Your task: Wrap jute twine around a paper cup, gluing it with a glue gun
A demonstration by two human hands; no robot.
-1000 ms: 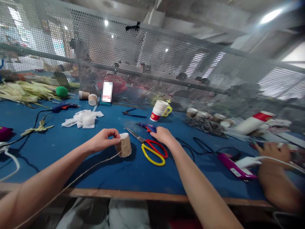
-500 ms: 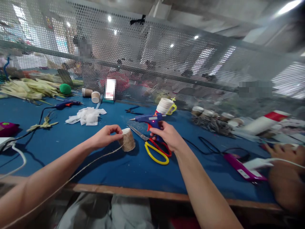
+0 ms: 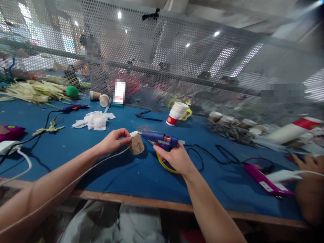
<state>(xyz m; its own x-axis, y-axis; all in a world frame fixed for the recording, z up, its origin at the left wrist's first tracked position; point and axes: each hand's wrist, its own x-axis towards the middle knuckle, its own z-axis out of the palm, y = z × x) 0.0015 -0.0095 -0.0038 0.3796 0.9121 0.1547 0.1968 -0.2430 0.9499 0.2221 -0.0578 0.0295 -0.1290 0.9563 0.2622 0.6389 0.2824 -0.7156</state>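
My left hand (image 3: 118, 138) pinches the rim of a small paper cup (image 3: 137, 144) wrapped in twine, tilted a little above the blue table. A loose length of twine (image 3: 101, 162) runs from the cup back across my left forearm. In my right hand (image 3: 177, 158) is a blue glue gun (image 3: 162, 139), fingers wrapped round its handle. The nozzle points left at the cup's white upper edge, touching or very close to it. Beneath the right hand lie scissors, mostly hidden, with a yellow handle loop (image 3: 165, 165) showing.
Behind stand stacked paper cups (image 3: 177, 113) and pliers (image 3: 149, 117). White cloth (image 3: 95, 120), a second glue gun (image 3: 74, 108) and corn husks (image 3: 35, 90) lie left. Rightward are a purple power strip (image 3: 268, 182), wrapped cups (image 3: 227, 119) and another person's hand (image 3: 310, 163). A perforated screen borders the back.
My right hand has turned the glue gun and brought its nozzle to the cup's edge, covering most of the scissors. The cup has been lifted and tilted slightly in my left hand.
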